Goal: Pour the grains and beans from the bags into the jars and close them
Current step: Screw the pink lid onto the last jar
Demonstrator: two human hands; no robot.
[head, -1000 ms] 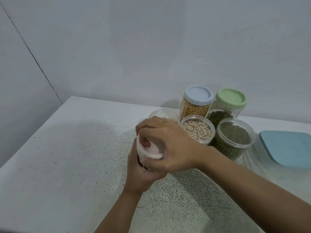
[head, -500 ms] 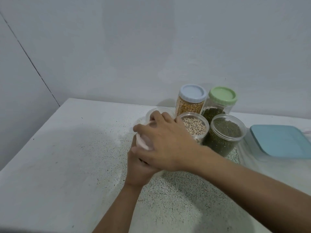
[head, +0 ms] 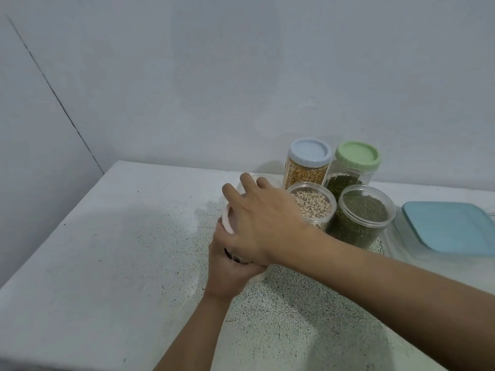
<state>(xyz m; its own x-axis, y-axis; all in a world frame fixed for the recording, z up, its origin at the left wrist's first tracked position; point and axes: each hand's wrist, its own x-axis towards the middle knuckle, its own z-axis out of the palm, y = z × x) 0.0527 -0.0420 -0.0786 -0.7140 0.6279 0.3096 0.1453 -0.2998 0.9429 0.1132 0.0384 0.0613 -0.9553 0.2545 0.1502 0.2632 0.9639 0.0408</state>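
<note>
Pale grey walls meet in a corner behind a white speckled tabletop. I see the jar near the middle of the frame, just left of the other jars, almost wholly covered by both hands. What shows of it is a white lid, a dark strip of contents between the fingers and a pale bit of its base. Its long axis leans, with the lid end toward the upper left of the frame and the base toward the lower right. I cannot tell whether it touches the tabletop.

The left hand wraps the body from below, fingers curled round it. The right hand lies palm-down on the lid, fingers spread and fairly straight, reaching past its far edge; the thumb is hidden.

To the right stand an open jar of pale beans, an open jar of green beans, a blue-lidded jar and a green-lidded jar.
</note>
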